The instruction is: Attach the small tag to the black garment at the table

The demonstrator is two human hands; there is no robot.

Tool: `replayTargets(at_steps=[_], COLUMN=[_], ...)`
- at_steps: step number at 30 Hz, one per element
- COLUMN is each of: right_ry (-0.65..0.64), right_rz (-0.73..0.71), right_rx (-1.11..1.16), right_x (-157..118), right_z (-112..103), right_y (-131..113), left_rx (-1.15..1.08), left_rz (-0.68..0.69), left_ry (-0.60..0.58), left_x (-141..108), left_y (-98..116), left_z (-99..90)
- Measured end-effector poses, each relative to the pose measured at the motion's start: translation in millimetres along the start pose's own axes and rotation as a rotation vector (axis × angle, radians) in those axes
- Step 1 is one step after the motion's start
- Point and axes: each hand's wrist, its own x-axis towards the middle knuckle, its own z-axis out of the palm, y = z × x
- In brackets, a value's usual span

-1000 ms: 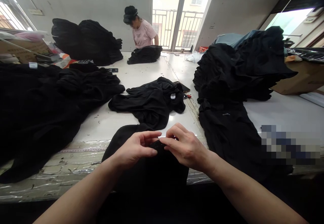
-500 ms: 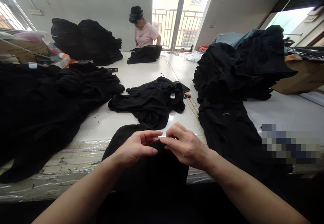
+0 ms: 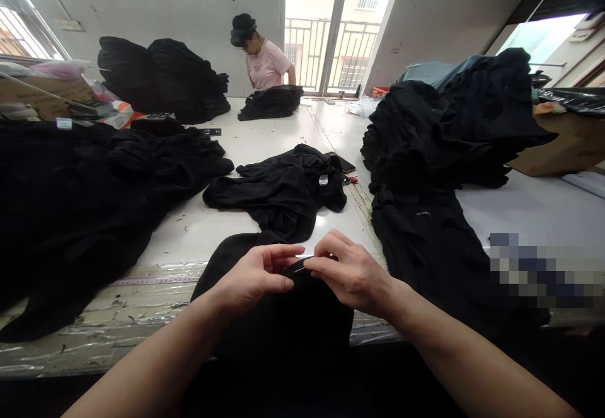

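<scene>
Left grip (image 3: 253,274) and right grip (image 3: 353,274) curled, now slightly further apart; closure on thin bright strand (image 3: 299,269) cannot be told. Black garment (image 3: 278,323) lying under both, across near edge of bench (image 3: 179,241).

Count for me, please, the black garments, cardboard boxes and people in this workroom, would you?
Black garment at the front table edge: 1
Other black garment heaps: 6, with the back-left heap counted as one
Cardboard boxes: 2
People, the co-worker and the camera wearer: 2
Total: 11
</scene>
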Motion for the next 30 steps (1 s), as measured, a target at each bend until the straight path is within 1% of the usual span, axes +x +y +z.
replayTargets(at_steps=[2, 5, 9, 16, 24, 28, 30], right_ry=[0.001, -0.037, -0.096, -0.149, -0.115, -0.084, -0.043], right_rz=[0.032, 0.058, 0.025, 0.003, -0.014, -0.028, -0.018], right_rx=[0.065, 0.13, 0.054, -0.051, -0.033, -0.027, 0.035], right_x=[1, 3, 8, 6, 3, 1, 1], right_z=[-3, -5, -4, -4, -1, 2, -1], right_y=[1, 0, -6, -9, -7, -5, -3], left_rx=[0.002, 0.022, 0.053, 0.051, 0.039, -0.018, -0.053], left_rz=[-0.007, 0.022, 0.058, 0.043, -0.001, -0.022, -0.035], left_ry=[0.008, -0.011, -0.059, -0.093, -0.081, -0.121, -0.122], left_x=[0, 0, 2, 1, 3, 3, 2], left_y=[-1, -1, 1, 2, 3, 4, 4], left_z=[-0.9, -0.9, 1.7, 3.7, 4.1, 3.4, 2.1])
